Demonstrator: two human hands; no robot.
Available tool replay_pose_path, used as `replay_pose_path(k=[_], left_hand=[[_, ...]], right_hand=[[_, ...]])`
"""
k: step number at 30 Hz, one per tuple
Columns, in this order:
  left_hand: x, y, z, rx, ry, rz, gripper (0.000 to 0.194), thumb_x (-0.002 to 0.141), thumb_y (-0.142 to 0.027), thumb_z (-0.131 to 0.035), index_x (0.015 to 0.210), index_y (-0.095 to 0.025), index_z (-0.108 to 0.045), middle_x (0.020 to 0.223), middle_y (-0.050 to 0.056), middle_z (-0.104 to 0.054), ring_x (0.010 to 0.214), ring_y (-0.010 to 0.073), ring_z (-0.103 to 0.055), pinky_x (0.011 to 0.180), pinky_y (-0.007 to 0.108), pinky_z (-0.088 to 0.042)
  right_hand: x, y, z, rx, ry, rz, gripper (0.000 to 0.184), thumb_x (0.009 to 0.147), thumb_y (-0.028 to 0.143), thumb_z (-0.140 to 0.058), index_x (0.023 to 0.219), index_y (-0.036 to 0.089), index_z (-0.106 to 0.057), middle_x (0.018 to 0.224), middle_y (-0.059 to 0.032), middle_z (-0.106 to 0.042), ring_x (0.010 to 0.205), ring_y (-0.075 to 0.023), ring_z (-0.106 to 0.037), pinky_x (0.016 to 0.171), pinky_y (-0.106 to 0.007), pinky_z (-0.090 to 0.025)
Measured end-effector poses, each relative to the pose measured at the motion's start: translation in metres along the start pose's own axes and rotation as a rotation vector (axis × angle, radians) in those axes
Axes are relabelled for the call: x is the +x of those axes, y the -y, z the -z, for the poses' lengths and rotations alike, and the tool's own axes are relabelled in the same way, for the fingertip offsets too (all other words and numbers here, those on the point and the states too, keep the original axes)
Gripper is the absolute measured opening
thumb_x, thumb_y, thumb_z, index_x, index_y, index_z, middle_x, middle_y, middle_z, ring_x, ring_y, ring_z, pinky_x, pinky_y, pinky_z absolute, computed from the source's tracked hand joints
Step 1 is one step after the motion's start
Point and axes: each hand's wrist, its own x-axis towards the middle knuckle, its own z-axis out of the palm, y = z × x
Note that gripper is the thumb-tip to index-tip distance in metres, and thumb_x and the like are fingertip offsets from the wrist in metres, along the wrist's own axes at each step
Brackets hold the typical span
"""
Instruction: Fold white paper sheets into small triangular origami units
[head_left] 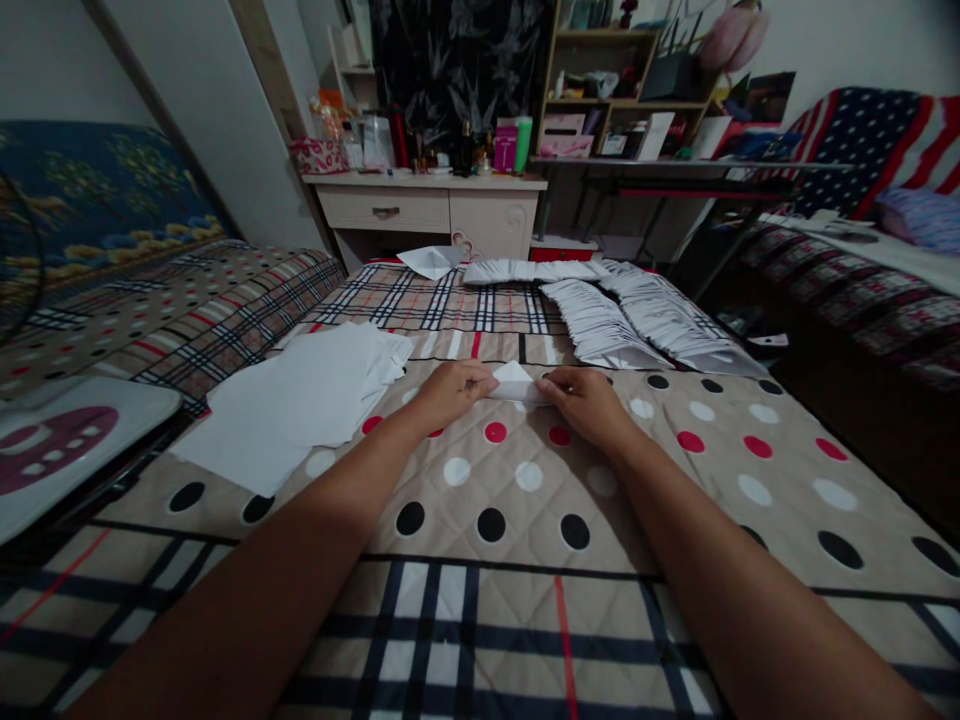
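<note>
A small piece of folded white paper (514, 384) with a pointed top lies low over the dotted bedspread in front of me. My left hand (454, 392) pinches its left end, and my right hand (583, 398) grips the right end between thumb and fingers. Left of my left hand is a loose pile of flat white sheets (315, 390). Beyond my right hand, folded white papers (600, 320) stand packed in long rows. A separate white sheet (432, 261) lies near the far edge.
The quilted bedspread (495, 490) has dots and plaid bands. A white board-like item with a purple print (67, 440) sits at the left. A cream drawer cabinet (412, 208) carries bottles and boxes behind the bed. A desk (690, 165) and another bed (862, 270) stand to the right.
</note>
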Motion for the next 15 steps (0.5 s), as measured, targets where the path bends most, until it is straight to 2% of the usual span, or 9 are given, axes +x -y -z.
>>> replay_pose_path(k=[5,10,15], left_hand=[[0.0010,0.0016,-0.0008,0.001,-0.030,0.154,0.021,0.083,-0.030,-0.059,0.088,-0.016,-0.073,0.094,0.006,-0.073,0.089,0.0204,-0.066,0.083,0.032,-0.049],[0.0012,0.0020,-0.0021,0.044,-0.039,0.158,0.023,0.084,-0.031,-0.058,0.088,-0.015,-0.074,0.091,0.006,-0.074,0.086,0.0202,-0.065,0.081,0.032,-0.048],[0.0014,0.0021,-0.0027,0.060,-0.046,0.166,0.022,0.082,-0.031,-0.060,0.089,-0.015,-0.074,0.093,0.007,-0.074,0.087,0.0200,-0.065,0.083,0.032,-0.048]], right_hand=[[0.0002,-0.0010,0.0013,-0.006,-0.021,-0.077,0.029,0.083,0.037,-0.055,0.064,0.017,-0.064,0.057,-0.0018,-0.057,0.054,-0.0137,-0.048,0.051,-0.026,-0.027],[0.0008,-0.0057,0.0045,0.067,0.028,-0.156,0.030,0.080,0.042,-0.059,0.068,0.017,-0.068,0.059,-0.0027,-0.061,0.055,-0.0142,-0.050,0.050,-0.027,-0.028],[0.0008,-0.0095,0.0100,0.147,0.121,-0.237,0.032,0.074,0.047,-0.065,0.062,0.018,-0.065,0.050,0.0008,-0.053,0.047,-0.0110,-0.041,0.048,-0.026,-0.026]])
